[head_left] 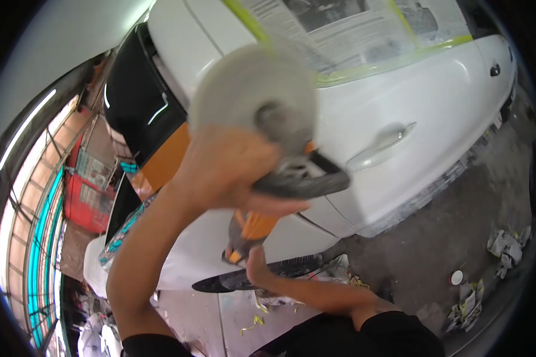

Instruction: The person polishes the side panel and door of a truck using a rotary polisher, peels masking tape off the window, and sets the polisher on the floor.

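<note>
I hold a polisher [259,224] with an orange and black body and a large round whitish pad [232,89], blurred by motion. My left hand [229,166] is closed at its head, beside the black loop handle [315,181]; some of its fingers are blurred. Lower down, my right hand [256,266] grips the rear end of the body. Behind the tool is a white car [423,101] with a door handle [384,146]. Whether the pad touches the paint, I cannot tell.
Newspaper [333,35] and yellow-green masking tape [369,70] cover the car's window. Crumpled paper [467,306] and a small white-topped cup [456,277] lie on the grey floor [411,268]. Red panels [89,202] stand at the left.
</note>
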{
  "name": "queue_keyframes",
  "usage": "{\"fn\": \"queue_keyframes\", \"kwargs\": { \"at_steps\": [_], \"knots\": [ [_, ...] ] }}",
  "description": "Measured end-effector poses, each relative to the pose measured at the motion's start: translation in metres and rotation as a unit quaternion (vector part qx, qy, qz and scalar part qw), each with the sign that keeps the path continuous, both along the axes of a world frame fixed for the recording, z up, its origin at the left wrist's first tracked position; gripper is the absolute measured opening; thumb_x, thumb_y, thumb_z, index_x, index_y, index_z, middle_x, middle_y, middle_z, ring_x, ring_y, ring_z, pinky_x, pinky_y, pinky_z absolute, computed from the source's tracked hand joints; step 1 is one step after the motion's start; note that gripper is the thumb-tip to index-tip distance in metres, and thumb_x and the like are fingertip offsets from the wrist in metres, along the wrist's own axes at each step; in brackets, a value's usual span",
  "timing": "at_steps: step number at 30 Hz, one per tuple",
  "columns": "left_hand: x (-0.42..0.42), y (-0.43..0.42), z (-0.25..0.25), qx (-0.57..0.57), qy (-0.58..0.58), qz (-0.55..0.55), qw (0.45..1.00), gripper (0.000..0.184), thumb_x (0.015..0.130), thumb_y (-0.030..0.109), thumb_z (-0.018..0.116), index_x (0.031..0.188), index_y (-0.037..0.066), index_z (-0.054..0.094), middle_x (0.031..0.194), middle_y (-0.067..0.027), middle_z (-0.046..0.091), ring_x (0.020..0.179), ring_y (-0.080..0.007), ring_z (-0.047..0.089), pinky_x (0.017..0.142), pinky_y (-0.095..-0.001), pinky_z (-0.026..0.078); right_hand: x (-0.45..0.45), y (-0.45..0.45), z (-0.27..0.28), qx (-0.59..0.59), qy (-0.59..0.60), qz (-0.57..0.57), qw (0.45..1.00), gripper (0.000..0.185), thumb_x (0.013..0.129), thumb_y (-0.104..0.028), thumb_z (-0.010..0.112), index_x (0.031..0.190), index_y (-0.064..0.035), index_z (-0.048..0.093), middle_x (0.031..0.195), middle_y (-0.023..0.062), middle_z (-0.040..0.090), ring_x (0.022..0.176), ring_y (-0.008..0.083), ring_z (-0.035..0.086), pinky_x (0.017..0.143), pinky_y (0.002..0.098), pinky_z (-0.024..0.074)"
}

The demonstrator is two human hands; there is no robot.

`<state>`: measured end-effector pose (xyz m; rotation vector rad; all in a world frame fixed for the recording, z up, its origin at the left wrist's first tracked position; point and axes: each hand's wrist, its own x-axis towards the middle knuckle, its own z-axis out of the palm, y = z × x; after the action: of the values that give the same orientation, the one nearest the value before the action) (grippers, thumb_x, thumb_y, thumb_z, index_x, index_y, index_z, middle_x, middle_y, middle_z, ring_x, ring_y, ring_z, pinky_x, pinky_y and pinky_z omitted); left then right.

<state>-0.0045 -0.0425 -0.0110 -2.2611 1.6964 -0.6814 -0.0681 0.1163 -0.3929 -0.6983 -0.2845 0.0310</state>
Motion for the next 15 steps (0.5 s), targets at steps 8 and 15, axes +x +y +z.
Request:
{"fn": "queue_keyframes", "kwargs": {
  "at_steps": [8, 15],
  "knots": [
    [0.017, -0.032, 0.003, 0.031, 0.053, -0.021, 0.998, 0.058, 0.074, 0.066, 0.074, 0.069, 0.009, 0.063, 0.056, -0.0070, 0.052, 0.054, -0.0277, 0.059, 0.051, -0.0411, 0.045, 0.014, 0.025, 0.030, 0.234, 0.006, 0.081, 0.969, 0.075, 0.097, -0.072, 0.029, 0.110, -0.0012, 0.051, 0.092, 0.0132, 0.061, 0.091, 0.0269, 0.059, 0.090, 0.0371, 0.0453],
    [-0.030, 0.051, 0.019, 0.105, -0.001, 0.074, 0.992, 0.055, 0.058, 0.050, 0.090, 0.060, 0.014, 0.048, 0.053, -0.0004, 0.040, 0.047, -0.0202, 0.049, 0.046, -0.0349, 0.035, -0.027, 0.059, 0.040, 0.054, -0.115, 0.074, 0.989, 0.033, 0.100, -0.027, 0.036, 0.104, -0.0019, 0.057, 0.098, 0.0072, 0.062, 0.093, 0.0163, 0.057, 0.085, 0.0304, 0.0460]
  ]
}}
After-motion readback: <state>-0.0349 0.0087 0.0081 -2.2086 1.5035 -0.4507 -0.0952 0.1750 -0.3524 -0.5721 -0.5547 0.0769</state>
